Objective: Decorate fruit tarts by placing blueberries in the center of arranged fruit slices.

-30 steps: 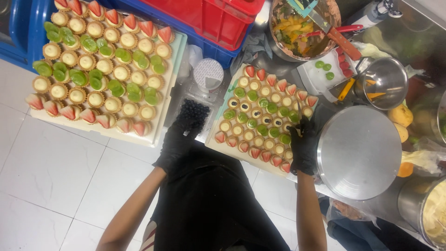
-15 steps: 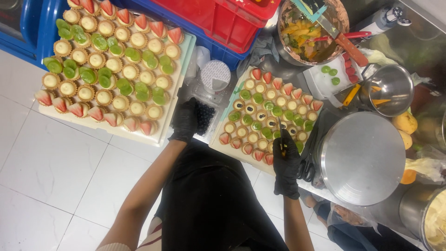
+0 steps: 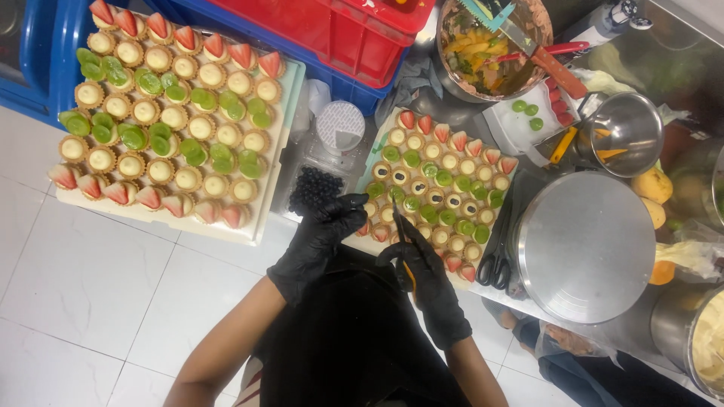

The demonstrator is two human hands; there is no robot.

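My left hand, in a black glove, rests at the near left edge of a tray of small cream tarts, its fingers curled right beside a clear tub of blueberries. What it holds, if anything, is hidden. My right hand, also gloved, grips thin tweezers with a yellow handle. The tips point at the tarts in the tray's near rows. The tarts carry strawberry slices, green grape halves and some blueberries.
A second tray of tarts sits on blue and red crates at left. A bowl of cut fruit, a small steel pot, a round steel lid, scissors and mangoes crowd the right.
My left hand came off the blueberry tub toward the tray's near edge. My right hand moved left from the tray's right side to its near rows with the tweezers.
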